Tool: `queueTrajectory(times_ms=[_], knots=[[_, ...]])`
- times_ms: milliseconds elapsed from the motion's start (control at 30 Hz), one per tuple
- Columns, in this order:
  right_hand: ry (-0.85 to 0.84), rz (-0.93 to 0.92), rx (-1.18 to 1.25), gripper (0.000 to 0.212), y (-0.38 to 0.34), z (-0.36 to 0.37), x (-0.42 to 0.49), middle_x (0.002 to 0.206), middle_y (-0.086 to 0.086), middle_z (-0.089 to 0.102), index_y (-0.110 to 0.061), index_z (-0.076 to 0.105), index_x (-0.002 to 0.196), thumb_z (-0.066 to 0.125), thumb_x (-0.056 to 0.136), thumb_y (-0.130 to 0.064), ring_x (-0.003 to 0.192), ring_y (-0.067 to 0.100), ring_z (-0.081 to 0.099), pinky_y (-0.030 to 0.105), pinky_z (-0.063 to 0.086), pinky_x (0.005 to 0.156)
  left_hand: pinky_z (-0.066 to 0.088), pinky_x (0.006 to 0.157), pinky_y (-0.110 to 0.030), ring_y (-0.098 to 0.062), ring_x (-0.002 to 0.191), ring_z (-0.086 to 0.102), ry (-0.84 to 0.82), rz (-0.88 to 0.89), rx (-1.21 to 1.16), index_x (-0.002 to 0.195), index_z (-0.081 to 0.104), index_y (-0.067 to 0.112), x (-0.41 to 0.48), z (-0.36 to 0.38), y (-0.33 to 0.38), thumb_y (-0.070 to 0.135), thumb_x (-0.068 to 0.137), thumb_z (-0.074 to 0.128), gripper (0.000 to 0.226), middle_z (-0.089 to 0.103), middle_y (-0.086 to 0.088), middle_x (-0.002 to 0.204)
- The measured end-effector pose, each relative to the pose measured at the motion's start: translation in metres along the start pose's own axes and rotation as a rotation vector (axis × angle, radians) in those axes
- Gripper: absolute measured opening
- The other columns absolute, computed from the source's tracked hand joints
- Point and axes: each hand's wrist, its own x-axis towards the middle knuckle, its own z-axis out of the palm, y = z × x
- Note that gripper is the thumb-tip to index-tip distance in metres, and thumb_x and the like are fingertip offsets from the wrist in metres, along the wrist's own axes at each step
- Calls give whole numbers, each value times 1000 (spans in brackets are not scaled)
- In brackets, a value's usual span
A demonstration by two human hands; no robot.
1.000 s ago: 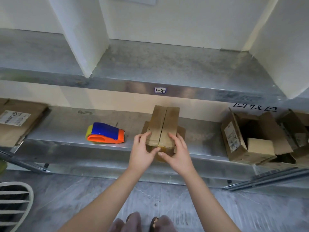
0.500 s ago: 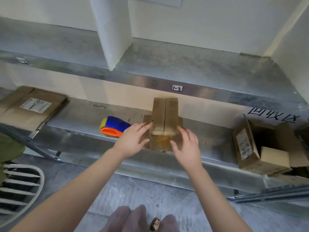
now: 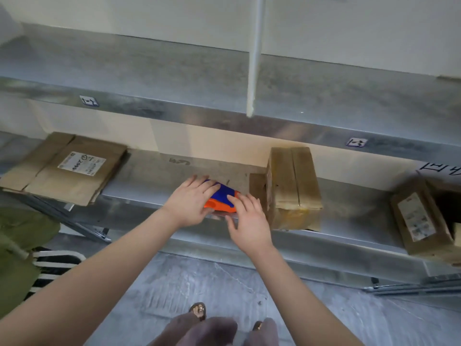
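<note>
Tape dispenser [image 3: 222, 199] lies on the lower shelf [image 3: 139, 182], near its front edge. My left hand [image 3: 190, 202] rests over it with straight fingers; my right hand [image 3: 249, 221] touches its end, fingers spread. With no real grip yet, I think it could slip off the edge.

Lower shelf [image 3: 349, 208]: dispenser [image 3: 222, 199] mid-shelf, near the front edge. Left hand [image 3: 190, 206] lies over its left part; right hand [image 3: 248, 221] touches its right end. Box [image 3: 291, 188] just right of the dispenser. Flat cartons [image 3: 67, 168] far left, overhanging the front edge. Open carton [image 3: 419, 221] far right. Upper shelf [image 3: 149, 71] above, divider [image 3: 254, 58] standing on it.
</note>
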Motion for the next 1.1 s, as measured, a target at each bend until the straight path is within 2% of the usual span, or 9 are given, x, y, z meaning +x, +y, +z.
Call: queueTrajectory(times_ms=[167, 367, 467, 567, 700, 867, 967, 1100], knots=[[-103, 202, -16, 60, 12, 31, 9, 149, 6, 41, -19, 36, 148, 56, 91, -29, 143, 27, 28, 44, 31, 115, 38, 106, -48, -34, 123, 52, -95, 64, -50, 135, 51, 12, 7, 17, -25, 45, 76, 71, 70, 58, -8, 132], [-153, 394, -24, 64, 28, 48, 15, 152, 11, 37, -11, 34, 148, 57, 91, -30, 143, 31, 26, 40, 25, 117, 34, 109, -46, -36, 125, 49, -148, 74, -134, 129, 56, 11, 36, 31, -35, 43, 73, 73, 66, 53, -16, 136], [-166, 431, 11, 61, 31, 55, 16, 153, 10, 35, -13, 32, 149, 54, 94, -26, 145, 29, 22, 37, 19, 119, 43, 96, -39, -33, 116, 52, -256, 59, -191, 134, 48, 14, 53, 33, -30, 46, 78, 67, 67, 53, -11, 131], [-155, 448, 40, 59, 35, 59, 14, 154, 8, 34, -15, 30, 150, 52, 96, -22, 145, 27, 21, 34, 17, 119, 47, 82, -35, -29, 110, 51, -347, 41, -250, 130, 45, 17, 63, 35, -33, 45, 82, 65, 59, 54, -8, 122], [-127, 476, 84, 57, 37, 57, 10, 152, 7, 36, -17, 34, 149, 54, 95, -20, 143, 25, 26, 35, 24, 118, 46, 84, -35, -30, 107, 52, -367, 77, -318, 125, 53, 18, 65, 37, -37, 48, 81, 66, 55, 56, -10, 117], [-90, 457, 125, 57, 41, 55, 11, 147, 7, 41, -15, 38, 146, 57, 93, -16, 138, 27, 35, 36, 31, 114, 42, 74, -29, -24, 99, 54, -388, 57, -396, 119, 58, 23, 65, 33, -39, 44, 78, 69, 47, 59, -5, 107], [-99, 460, 140, 57, 41, 55, 15, 149, 7, 39, -16, 36, 147, 56, 94, -20, 139, 26, 33, 35, 30, 114, 35, 68, -26, -21, 92, 55, -364, 66, -459, 113, 60, 25, 60, 34, -41, 41, 76, 70, 41, 61, -3, 98], [-131, 453, 97, 57, 41, 56, 18, 154, 6, 32, -18, 30, 150, 51, 97, -25, 144, 25, 25, 35, 27, 117, 38, 69, -26, -19, 89, 54, -341, 62, -480, 111, 62, 24, 59, 32, -41, 38, 75, 69, 40, 63, -1, 96]])
